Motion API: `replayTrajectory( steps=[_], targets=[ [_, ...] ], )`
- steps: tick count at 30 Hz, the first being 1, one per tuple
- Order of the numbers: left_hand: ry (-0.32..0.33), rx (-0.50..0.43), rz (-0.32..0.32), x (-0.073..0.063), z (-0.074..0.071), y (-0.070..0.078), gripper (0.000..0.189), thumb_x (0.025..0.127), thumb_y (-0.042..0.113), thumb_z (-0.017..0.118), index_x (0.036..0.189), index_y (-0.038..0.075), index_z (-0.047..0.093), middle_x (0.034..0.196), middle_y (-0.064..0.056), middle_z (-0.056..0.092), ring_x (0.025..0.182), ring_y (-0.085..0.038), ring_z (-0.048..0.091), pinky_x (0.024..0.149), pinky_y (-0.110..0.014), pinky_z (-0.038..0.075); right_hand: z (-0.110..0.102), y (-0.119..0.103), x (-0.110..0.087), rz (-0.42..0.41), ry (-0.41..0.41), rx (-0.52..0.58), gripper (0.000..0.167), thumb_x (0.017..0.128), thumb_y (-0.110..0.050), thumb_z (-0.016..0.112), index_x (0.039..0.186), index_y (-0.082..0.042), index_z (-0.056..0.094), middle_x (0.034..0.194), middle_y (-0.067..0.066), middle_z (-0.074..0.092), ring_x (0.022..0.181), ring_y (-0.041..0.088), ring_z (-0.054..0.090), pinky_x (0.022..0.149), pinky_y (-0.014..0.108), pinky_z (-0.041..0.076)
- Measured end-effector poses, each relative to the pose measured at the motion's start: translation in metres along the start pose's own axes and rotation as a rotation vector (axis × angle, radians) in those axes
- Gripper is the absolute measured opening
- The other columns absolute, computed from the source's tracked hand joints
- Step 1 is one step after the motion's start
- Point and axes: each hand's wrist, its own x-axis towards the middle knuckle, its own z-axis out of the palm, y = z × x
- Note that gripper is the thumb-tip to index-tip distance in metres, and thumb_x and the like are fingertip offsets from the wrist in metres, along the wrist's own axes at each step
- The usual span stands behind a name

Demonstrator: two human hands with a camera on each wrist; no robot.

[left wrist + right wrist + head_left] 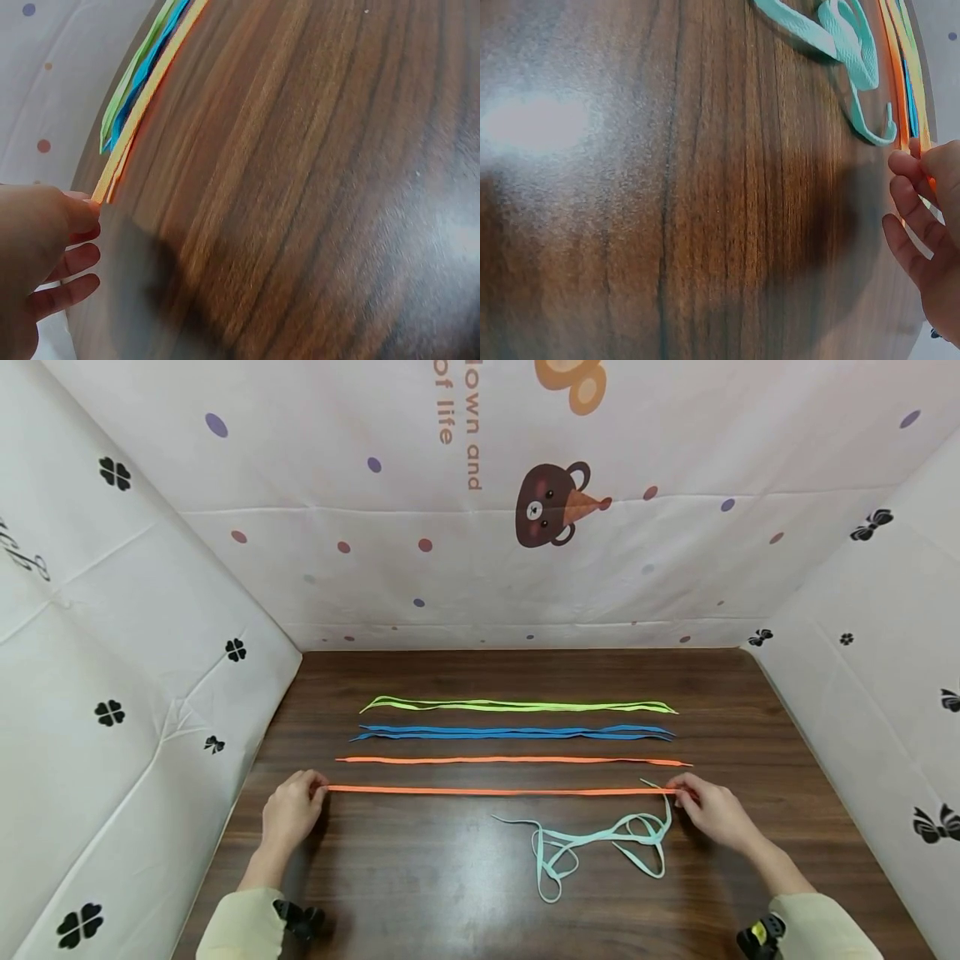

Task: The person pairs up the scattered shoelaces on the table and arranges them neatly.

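An orange shoelace (487,791) is stretched straight across the table between both hands. My left hand (294,808) pinches its left end between thumb and forefinger; the left wrist view shows the same pinch, with the other fingers (75,262) loosely bent. At the right end, my right hand (712,810) pinches the lace near its tip. Just beyond lies a second orange shoelace (510,760), laid straight. Farther back are blue shoelaces (517,734) and yellow-green shoelaces (517,705), in parallel rows. A mint-green shoelace (596,837) lies tangled in front of the stretched lace, near my right hand.
The dark brown wooden table (420,877) reflects a bright glare at its front middle. White printed cloth (465,568) hangs behind it, and more cloth stands at the left side (150,693) and right side (877,668).
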Motion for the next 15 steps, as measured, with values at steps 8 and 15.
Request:
replayTrajectory(
  steps=[8, 15],
  targets=[
    [-0.007, 0.000, -0.012, 0.010, 0.006, 0.003, 0.005, 0.084, 0.013, 0.066, 0.084, 0.008, 0.064, 0.080, -0.007, 0.062, 0.062, -0.023, 0.059, 0.049, -0.041, 0.045, 0.001, 0.010, 0.007, 0.014, 0.067, -0.043, 0.012, 0.080, 0.000, 0.063, 0.085, -0.010, 0.058, 0.067, -0.005, 0.054, 0.052, 0.002, 0.037, 0.047, 0.021, 0.032],
    [0.006, -0.009, -0.019, 0.019, 0.009, 0.004, 0.006, 0.084, 0.015, 0.066, 0.083, 0.009, 0.065, 0.079, -0.007, 0.062, 0.060, -0.023, 0.058, 0.048, -0.040, 0.044, -0.001, 0.016, 0.015, 0.033, 0.144, -0.090, 0.010, 0.077, -0.005, 0.069, 0.080, -0.009, 0.060, 0.069, -0.001, 0.051, 0.056, 0.008, 0.038, 0.048, 0.024, 0.032]
  ],
)
